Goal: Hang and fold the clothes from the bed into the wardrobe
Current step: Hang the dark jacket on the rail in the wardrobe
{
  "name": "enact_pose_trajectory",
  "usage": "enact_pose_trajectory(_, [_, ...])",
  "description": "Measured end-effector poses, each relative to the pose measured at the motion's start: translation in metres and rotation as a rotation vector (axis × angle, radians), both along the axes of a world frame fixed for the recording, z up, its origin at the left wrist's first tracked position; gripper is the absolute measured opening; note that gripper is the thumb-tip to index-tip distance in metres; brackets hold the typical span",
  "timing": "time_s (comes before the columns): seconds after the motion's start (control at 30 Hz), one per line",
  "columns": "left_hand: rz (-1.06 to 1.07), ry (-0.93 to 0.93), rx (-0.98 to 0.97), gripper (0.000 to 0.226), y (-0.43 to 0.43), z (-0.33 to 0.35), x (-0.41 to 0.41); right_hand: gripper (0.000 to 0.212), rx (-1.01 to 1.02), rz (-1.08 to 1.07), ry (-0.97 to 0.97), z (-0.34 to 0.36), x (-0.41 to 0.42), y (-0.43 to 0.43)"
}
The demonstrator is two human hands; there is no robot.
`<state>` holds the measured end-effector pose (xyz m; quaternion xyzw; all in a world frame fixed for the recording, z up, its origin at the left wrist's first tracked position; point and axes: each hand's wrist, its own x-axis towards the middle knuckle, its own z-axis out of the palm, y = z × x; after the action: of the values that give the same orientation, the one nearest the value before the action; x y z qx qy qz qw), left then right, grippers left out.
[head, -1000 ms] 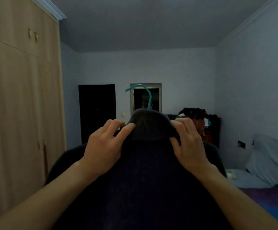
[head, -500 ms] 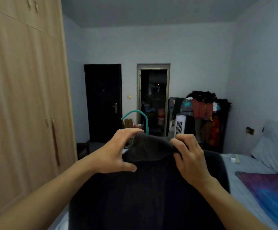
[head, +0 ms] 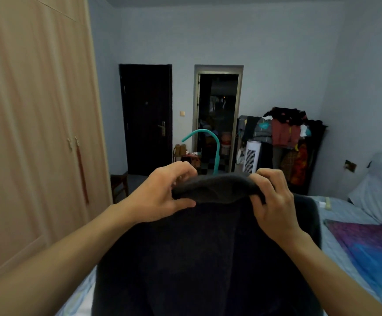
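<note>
You hold the dark charcoal knitted garment point(head: 208, 258) hanging full length before you above the pale blue bed point(head: 335, 216), its collar running side to side and the teal plastic hanger hook point(head: 211, 144) rising behind it. Your left hand point(head: 160, 197) pinches the collar's left end; your right hand point(head: 274, 208) grips its right. The closed light wooden wardrobe point(head: 37, 133) stands to your left, nearer your left hand.

**Held position of the dark grey fabric garment point(head: 208, 258)**

The garment hangs in front of the person with its folded collar uppermost. The left hand point(head: 162, 195) pinches the collar's left end between thumb and curled fingers. The right hand point(head: 274, 201) grips the collar's right end. A teal plastic hanger hook point(head: 210, 142) rises just behind the collar. Left of the garment stands the light wooden wardrobe point(head: 37, 133), doors closed. Right of the garment lies the bed with pale blue sheet point(head: 335, 247).
</note>
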<state>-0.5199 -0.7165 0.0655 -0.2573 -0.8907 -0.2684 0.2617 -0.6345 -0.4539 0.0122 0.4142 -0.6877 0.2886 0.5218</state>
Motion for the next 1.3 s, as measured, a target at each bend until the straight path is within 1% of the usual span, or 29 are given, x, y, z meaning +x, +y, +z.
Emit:
enact_pose_trajectory(0.13, [0.199,0.415,-0.248,0.032,0.008,-0.025,0.01,0.034,-0.009,-0.001,-0.003,0.001,0.006,-0.004])
enact_pose_trajectory(0.23, [0.283,0.654,-0.335,0.032,0.008,-0.046,0.016,0.039,0.01,0.014,0.007,0.001,0.014,-0.008])
enact_pose_trajectory(0.33, [0.295,0.807,-0.384,0.029,0.006,-0.054,0.019,0.038,0.019,0.032,0.022,0.002,0.021,-0.012])
enact_pose_trajectory(0.43, [0.286,0.845,-0.407,0.019,0.006,-0.056,0.023,0.038,0.02,0.032,0.022,0.002,0.026,-0.012])
enact_pose_trajectory(0.5, [0.262,0.784,-0.385,0.023,0.006,-0.056,0.025,0.037,0.016,0.026,0.021,0.0,0.026,-0.011])
enact_pose_trajectory(0.53, [0.244,0.713,-0.361,0.027,0.005,-0.053,0.025,0.037,0.014,0.022,0.022,0.0,0.026,-0.01])
enact_pose_trajectory(0.6, [0.2,0.508,-0.295,0.024,0.002,-0.045,0.029,0.036,0.008,0.002,0.023,-0.002,0.026,-0.008])
enact_pose_trajectory(0.67, [0.122,0.264,-0.201,0.017,-0.003,-0.036,0.035,0.035,0.005,-0.017,0.018,-0.006,0.026,-0.005])
enact_pose_trajectory(0.7, [0.072,0.148,-0.131,0.015,-0.005,-0.032,0.037,0.034,0.002,-0.024,0.01,-0.008,0.025,-0.004])
enact_pose_trajectory(0.73, [0.03,0.044,-0.033,0.019,-0.005,-0.029,0.038,0.033,-0.001,-0.03,0.001,-0.01,0.025,-0.003])
enact_pose_trajectory(0.8, [0.016,-0.114,0.193,0.038,-0.004,-0.024,0.038,0.03,-0.008,-0.029,-0.011,-0.013,0.026,-0.002])
enact_pose_trajectory(0.83, [0.041,-0.16,0.257,0.041,-0.002,-0.021,0.036,0.028,-0.007,-0.022,-0.014,-0.014,0.027,-0.003])
enact_pose_trajectory(0.9, [0.101,-0.195,0.267,0.033,0.001,-0.019,0.03,0.024,-0.009,-0.004,-0.017,-0.016,0.028,-0.004])
enact_pose_trajectory(0.93, [0.126,-0.209,0.26,0.033,0.002,-0.019,0.028,0.023,-0.014,0.004,-0.018,-0.016,0.029,-0.004])
enact_pose_trajectory(1.07, [0.14,-0.331,0.277,0.045,-0.003,-0.021,0.023,0.023,-0.025,0.01,-0.013,-0.016,0.03,-0.004])
enact_pose_trajectory(1.13, [0.106,-0.381,0.263,0.042,-0.003,-0.023,0.023,0.027,-0.039,0.017,-0.013,-0.018,0.032,-0.004])
enact_pose_trajectory(1.2, [0.087,-0.359,0.205,0.039,-0.001,-0.025,0.023,0.032,-0.055,0.031,-0.01,-0.019,0.032,-0.005])
enact_pose_trajectory(1.3, [0.117,-0.219,0.026,0.032,0.004,-0.029,0.021,0.038,-0.066,0.042,-0.019,-0.021,0.032,-0.006])
